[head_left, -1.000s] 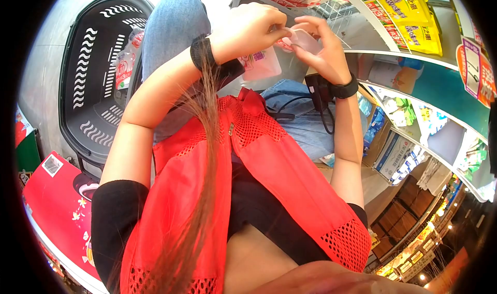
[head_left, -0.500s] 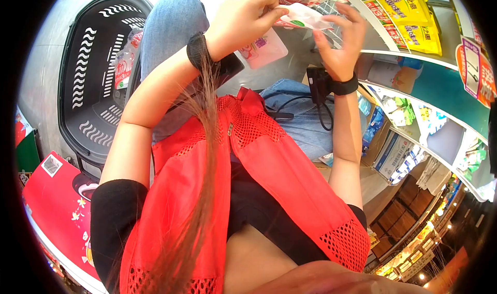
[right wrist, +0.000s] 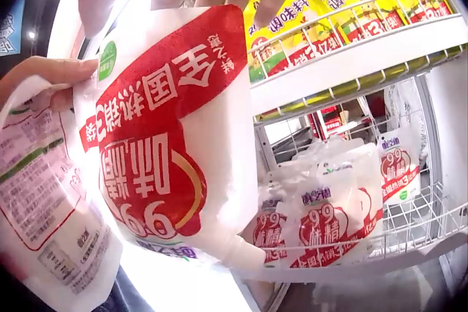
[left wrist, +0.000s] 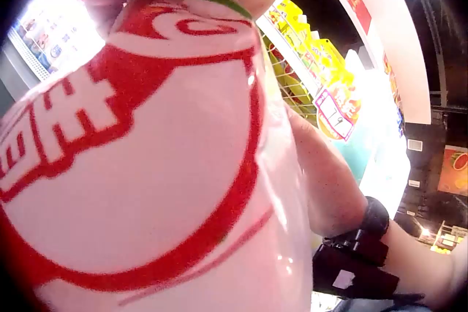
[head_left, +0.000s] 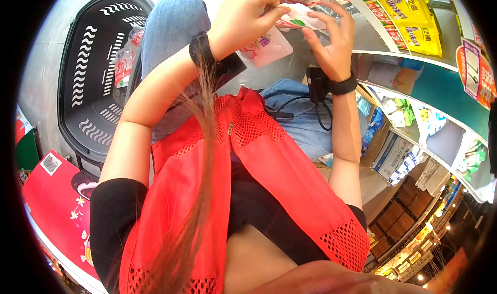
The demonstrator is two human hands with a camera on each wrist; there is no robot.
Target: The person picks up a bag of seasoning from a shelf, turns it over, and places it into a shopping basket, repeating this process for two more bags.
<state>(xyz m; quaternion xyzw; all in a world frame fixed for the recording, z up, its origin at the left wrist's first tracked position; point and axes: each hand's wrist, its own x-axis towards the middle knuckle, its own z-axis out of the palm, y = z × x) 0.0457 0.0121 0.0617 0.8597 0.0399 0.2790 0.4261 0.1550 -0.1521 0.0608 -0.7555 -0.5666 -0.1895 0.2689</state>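
Observation:
My left hand (head_left: 246,17) pinches the end of a white and red MSG pouch (head_left: 300,17). In the right wrist view this pouch (right wrist: 161,122) hangs with its printed front upside down. A second MSG pouch (right wrist: 55,209), its back covered in small print, hangs beside it below the left hand, and shows as a pale pouch (head_left: 266,48) in the head view. My right hand (head_left: 334,40) is at the pouch's other end, fingers spread and fairly straight, with fingertips along its edge. One pouch (left wrist: 153,166) fills much of the left wrist view.
A black shopping basket (head_left: 77,71) with clear and red packaging (head_left: 124,63) inside stands left of my knee. White wire shelving (right wrist: 351,81) holds yellow seasoning packets (right wrist: 351,8) above and several MSG pouches (right wrist: 325,213) below. A red box (head_left: 57,206) is at lower left.
The right hand has drawn back from the left, its fingers opening and spreading, then edged slightly back towards it. The pouch in the left hand now stretches out more flatly between both hands.

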